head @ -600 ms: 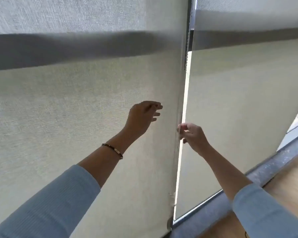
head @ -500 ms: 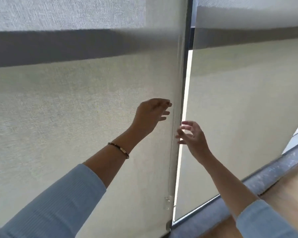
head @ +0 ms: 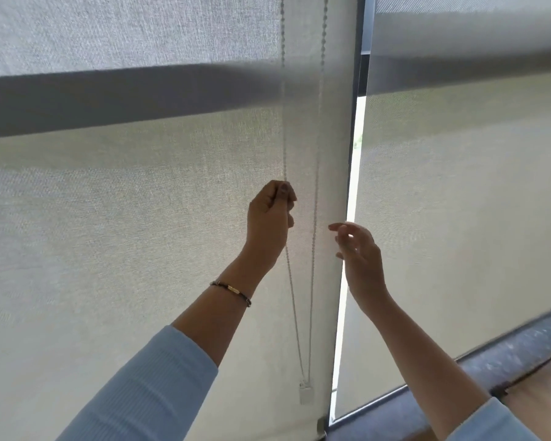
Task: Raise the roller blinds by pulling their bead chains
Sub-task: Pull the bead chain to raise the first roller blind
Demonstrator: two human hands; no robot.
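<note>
Two pale woven roller blinds hang side by side: the left blind [head: 124,249] and the right blind [head: 458,218], with a bright gap between them. A white bead chain [head: 315,192] hangs as a loop in front of the left blind's right edge, ending in a white plastic weight [head: 305,393]. My left hand [head: 269,224] is raised and closed on the chain's left strand. My right hand [head: 358,253] hovers with fingers spread, just right of the right strand, touching nothing.
A dark window frame post [head: 360,43] runs between the blinds. A grey sill [head: 490,361] slants along the lower right, with wooden floor [head: 541,386] beyond it. A dark horizontal band shows through both blinds near the top.
My left hand moved right and closed on the chain's left strand. My right hand let go and opened. The view shifted so the chain loop hangs in plain sight.
</note>
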